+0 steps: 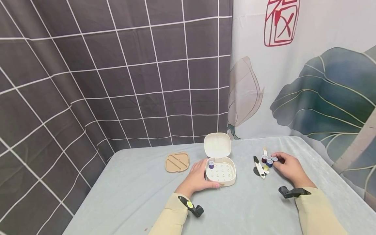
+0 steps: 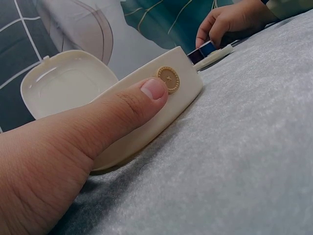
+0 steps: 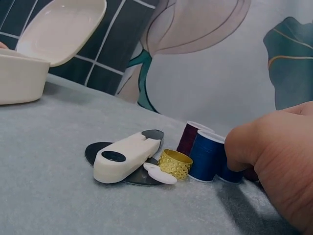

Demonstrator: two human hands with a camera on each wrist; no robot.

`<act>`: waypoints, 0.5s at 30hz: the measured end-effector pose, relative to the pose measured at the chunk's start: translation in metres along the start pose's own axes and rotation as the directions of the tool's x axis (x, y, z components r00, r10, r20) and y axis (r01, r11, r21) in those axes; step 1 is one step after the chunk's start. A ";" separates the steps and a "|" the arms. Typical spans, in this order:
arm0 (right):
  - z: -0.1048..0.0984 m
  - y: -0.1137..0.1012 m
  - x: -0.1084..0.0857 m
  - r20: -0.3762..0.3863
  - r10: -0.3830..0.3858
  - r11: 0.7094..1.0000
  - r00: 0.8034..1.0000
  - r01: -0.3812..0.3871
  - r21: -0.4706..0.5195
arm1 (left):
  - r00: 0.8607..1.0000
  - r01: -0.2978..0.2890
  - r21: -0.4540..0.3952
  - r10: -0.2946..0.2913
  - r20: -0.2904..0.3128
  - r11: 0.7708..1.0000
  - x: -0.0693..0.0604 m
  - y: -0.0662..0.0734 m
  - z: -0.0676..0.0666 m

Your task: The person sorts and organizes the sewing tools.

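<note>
A small cream sewing box (image 1: 234, 178) stands with its lid (image 1: 217, 143) raised; a purple thread spool (image 1: 211, 164) sits on a peg at the back left inside. My left hand (image 1: 197, 178) grips the box's left side, its thumb against the front near a button-shaped clasp (image 2: 169, 79). At the right, my right hand (image 1: 290, 168) pinches a blue thread spool (image 3: 229, 172) at the edge of a group of spools. Beside that one stand another blue spool (image 3: 205, 155) and a dark red spool (image 3: 187, 138). My right fingertips are partly hidden.
White thread snips (image 1: 259, 168) lie on a dark disc (image 3: 98, 148) left of the spools, near a gold thimble (image 3: 175, 164) and a small white piece (image 3: 160, 174). A tan slotted tray (image 1: 177, 162) lies left of the box. Patterned curtains (image 1: 164, 81) hang behind the table.
</note>
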State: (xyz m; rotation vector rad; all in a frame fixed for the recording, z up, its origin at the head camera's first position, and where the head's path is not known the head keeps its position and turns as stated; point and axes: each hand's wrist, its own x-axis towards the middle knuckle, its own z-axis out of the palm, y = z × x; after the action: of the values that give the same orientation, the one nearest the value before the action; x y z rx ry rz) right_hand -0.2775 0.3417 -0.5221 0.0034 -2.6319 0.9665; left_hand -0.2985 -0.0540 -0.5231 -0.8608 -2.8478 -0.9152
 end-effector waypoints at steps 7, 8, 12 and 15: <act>0.001 0.000 0.000 -0.030 0.034 0.999 0.999 -0.034 -0.006 | 1.000 0.010 0.023 -0.011 0.012 1.000 0.001 0.000 0.000; 0.000 0.000 0.000 -0.034 0.043 0.999 0.999 -0.043 -0.007 | 1.000 0.010 0.022 -0.011 0.011 1.000 0.001 0.000 0.000; -0.002 -0.002 -0.001 -0.048 0.072 0.997 0.996 -0.072 -0.003 | 1.000 0.008 0.020 -0.008 0.007 1.000 0.001 0.000 0.000; -0.005 -0.005 0.000 -0.065 0.074 0.997 0.995 -0.074 0.006 | 1.000 0.005 0.012 -0.005 -0.001 1.000 0.000 0.000 0.000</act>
State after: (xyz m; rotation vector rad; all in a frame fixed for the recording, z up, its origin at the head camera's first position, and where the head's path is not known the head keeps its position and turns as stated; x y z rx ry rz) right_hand -0.2753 0.3408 -0.5157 -0.1242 -2.5866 0.9782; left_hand -0.2984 -0.0536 -0.5227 -0.8524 -2.8535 -0.8977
